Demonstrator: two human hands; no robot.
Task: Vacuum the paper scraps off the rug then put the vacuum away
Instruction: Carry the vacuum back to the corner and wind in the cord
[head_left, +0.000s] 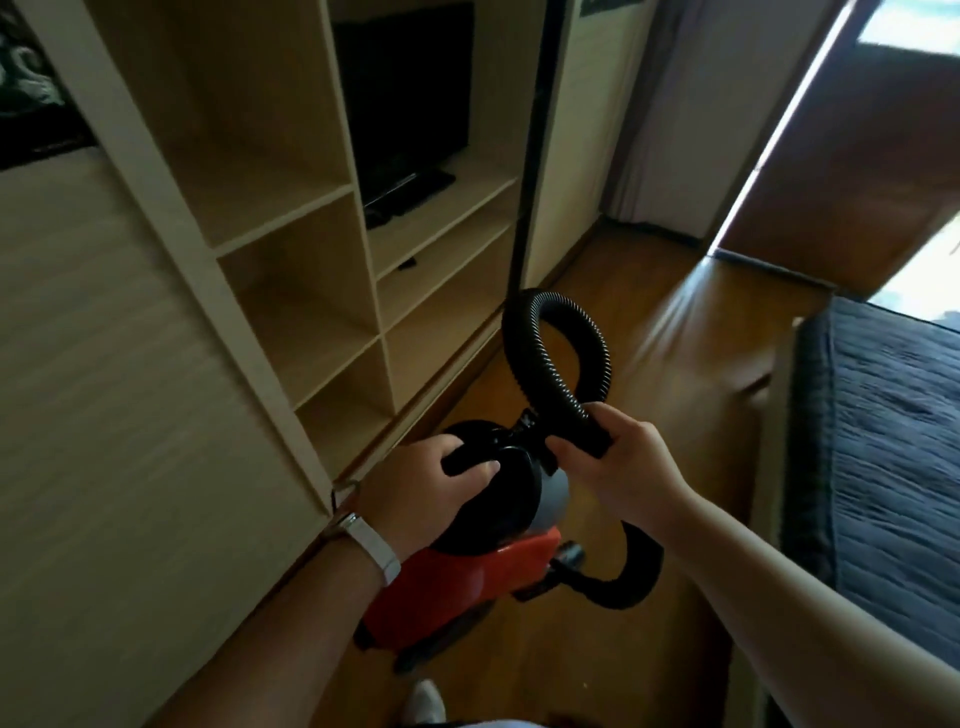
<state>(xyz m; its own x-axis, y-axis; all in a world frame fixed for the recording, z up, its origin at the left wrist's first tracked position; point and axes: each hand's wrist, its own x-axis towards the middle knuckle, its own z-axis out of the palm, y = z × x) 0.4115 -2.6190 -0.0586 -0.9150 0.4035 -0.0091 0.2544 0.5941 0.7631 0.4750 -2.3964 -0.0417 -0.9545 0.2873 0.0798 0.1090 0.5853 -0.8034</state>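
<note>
A red and black canister vacuum (457, 577) hangs above the wooden floor in the lower middle of the head view. My left hand (431, 480) grips its black carry handle on top. A black ribbed hose (545, 353) loops up from the vacuum's front and curls back down. My right hand (618, 462) holds the free end of that hose, fingers curled round it. No rug or paper scraps are in view.
An open light-wood shelf unit (311, 322) stands on the left, with a black television (410, 104) in one bay. A dark bed (883, 441) fills the right side. Wooden floor (649, 322) runs between them toward a curtain and a bright doorway.
</note>
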